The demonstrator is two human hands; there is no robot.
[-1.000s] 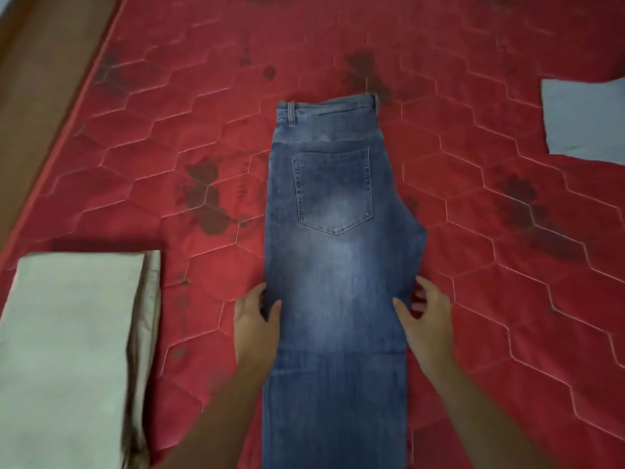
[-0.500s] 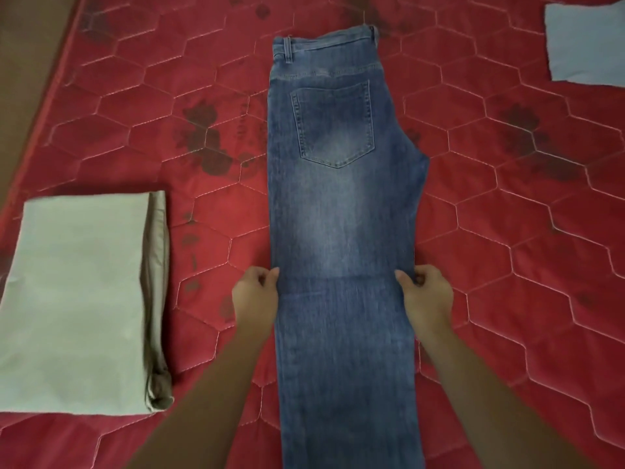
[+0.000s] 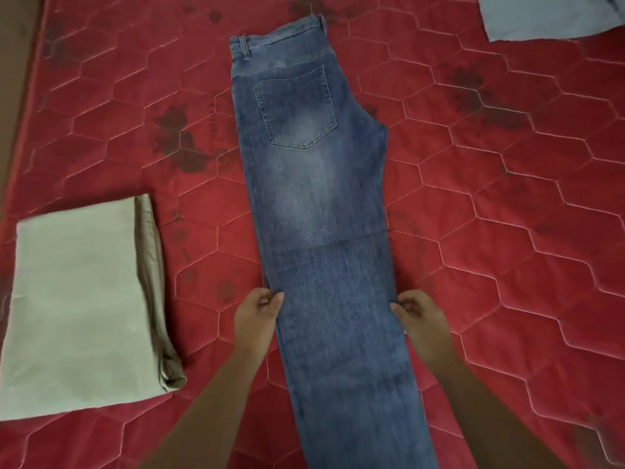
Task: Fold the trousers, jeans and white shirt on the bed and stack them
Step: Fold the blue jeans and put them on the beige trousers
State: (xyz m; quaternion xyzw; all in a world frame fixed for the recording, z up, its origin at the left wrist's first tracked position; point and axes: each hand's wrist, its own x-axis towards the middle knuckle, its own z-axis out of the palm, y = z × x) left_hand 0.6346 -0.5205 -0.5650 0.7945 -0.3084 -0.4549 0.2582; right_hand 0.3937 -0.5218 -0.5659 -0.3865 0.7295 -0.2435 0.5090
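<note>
- Now both hands have slid down the jeans [image 3: 321, 204], from the thigh a second ago to a spot past the knee, and the waistband sits farther ahead of them than before.
- The left hand [image 3: 258, 314] is curled, fingers pinching the near-side seam; the right hand [image 3: 417, 314] mirrors it on the opposite seam, thumb and fingers closed on the denim edge.
- That reads as smoothing and squaring the doubled legs, so my call is the cross fold comes next, not yet begun.
- The jeans run straight between the two hands: back pocket and waistband well ahead of the fingertips, the leg ends trailing back between the forearms and out of view.
- The trousers [image 3: 81, 299], already folded, lie well out beyond the left hand.
- A pale cloth [image 3: 554, 18], likely the white shirt, waits far ahead and beyond the right hand, cut off by the frame.
- All of it rests on the red quilted bed [image 3: 507, 231].
</note>
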